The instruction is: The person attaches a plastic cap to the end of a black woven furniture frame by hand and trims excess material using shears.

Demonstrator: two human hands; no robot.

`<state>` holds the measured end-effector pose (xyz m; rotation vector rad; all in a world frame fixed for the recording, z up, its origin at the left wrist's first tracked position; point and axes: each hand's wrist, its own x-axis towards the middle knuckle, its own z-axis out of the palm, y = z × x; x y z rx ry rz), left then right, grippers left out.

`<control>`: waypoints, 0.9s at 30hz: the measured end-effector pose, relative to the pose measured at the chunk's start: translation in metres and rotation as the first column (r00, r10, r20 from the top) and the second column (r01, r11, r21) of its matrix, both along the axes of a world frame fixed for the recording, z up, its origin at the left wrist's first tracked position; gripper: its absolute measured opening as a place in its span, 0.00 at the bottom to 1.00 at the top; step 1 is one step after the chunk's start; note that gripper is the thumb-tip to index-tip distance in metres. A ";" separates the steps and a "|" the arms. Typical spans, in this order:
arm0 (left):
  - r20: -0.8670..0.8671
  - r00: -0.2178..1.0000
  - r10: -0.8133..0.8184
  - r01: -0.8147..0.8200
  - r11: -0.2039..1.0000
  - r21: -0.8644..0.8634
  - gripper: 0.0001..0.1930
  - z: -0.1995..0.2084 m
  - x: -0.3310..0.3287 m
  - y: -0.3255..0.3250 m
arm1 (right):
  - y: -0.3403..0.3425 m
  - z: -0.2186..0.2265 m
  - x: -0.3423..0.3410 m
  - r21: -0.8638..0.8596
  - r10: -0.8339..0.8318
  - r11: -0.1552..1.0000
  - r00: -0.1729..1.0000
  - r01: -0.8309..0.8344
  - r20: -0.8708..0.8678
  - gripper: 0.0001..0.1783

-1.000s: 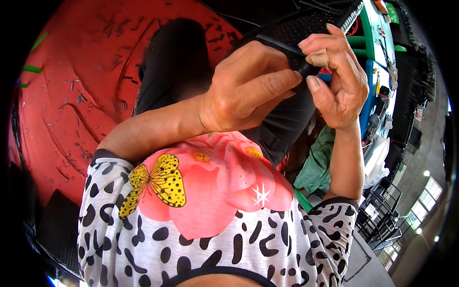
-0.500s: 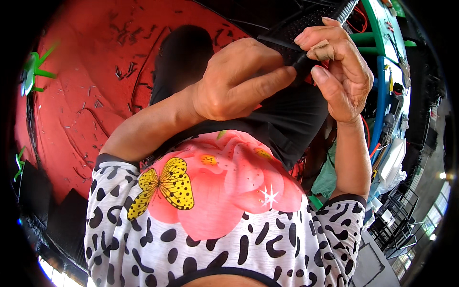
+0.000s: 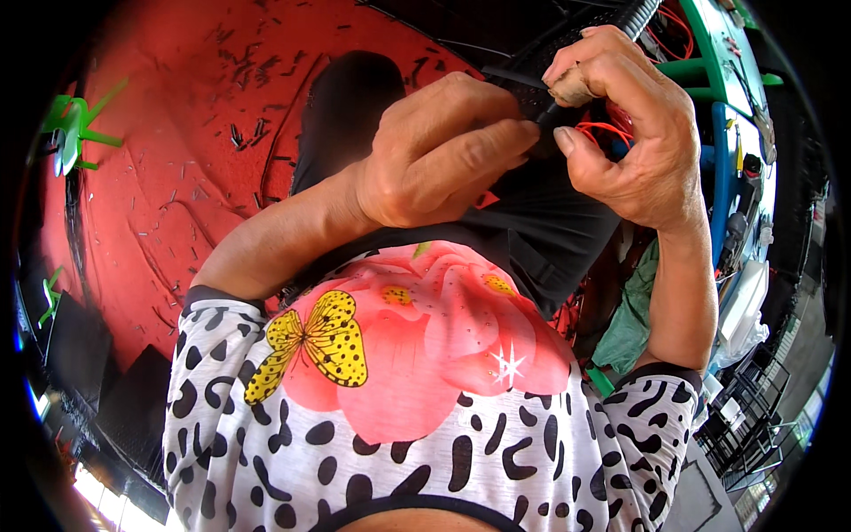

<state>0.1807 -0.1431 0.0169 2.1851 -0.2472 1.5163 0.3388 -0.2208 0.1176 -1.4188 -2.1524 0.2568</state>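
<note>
My left hand (image 3: 448,151) is closed, thumb and forefinger pinching a short black tube-like piece (image 3: 551,116). A thin black strip (image 3: 514,76) lies above its knuckles and runs to the curled fingertips of my right hand (image 3: 640,133). One finger of that hand has a tan wrap (image 3: 572,86) and presses at the strip's end. The right thumb stands a little apart below, beside the black piece. How the strip and the piece join is hidden by the fingers. Both hands are raised over my black-trousered lap (image 3: 550,222).
A black perforated part (image 3: 581,37) with a ribbed grey tube (image 3: 640,16) is behind my hands. Red floor (image 3: 160,204) on the left carries scattered black bits. A green-and-white stool (image 3: 71,133) stands at far left. Right are a cluttered table (image 3: 743,115) and green cloth (image 3: 631,310).
My right hand has moved closer to the left, its thumb now nearer the black piece. The right forearm has swung outward. My left hand keeps its pinch, and the view has shifted slightly.
</note>
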 end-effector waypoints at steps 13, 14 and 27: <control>-0.038 0.999 0.032 -0.036 0.992 -0.119 0.19 0.004 -0.001 -0.007 | -0.001 -0.013 0.000 0.049 -0.021 0.998 0.993 0.026 -0.114 0.11; -0.041 0.999 0.033 -0.038 0.992 -0.120 0.19 0.004 0.000 -0.009 | -0.001 -0.014 0.000 0.029 -0.031 0.999 0.992 0.035 -0.119 0.11; -0.104 0.989 -0.108 0.022 0.792 -0.610 0.15 -0.003 -0.005 -0.030 | 0.000 -0.015 0.013 0.057 0.107 0.993 0.994 -0.105 -0.019 0.17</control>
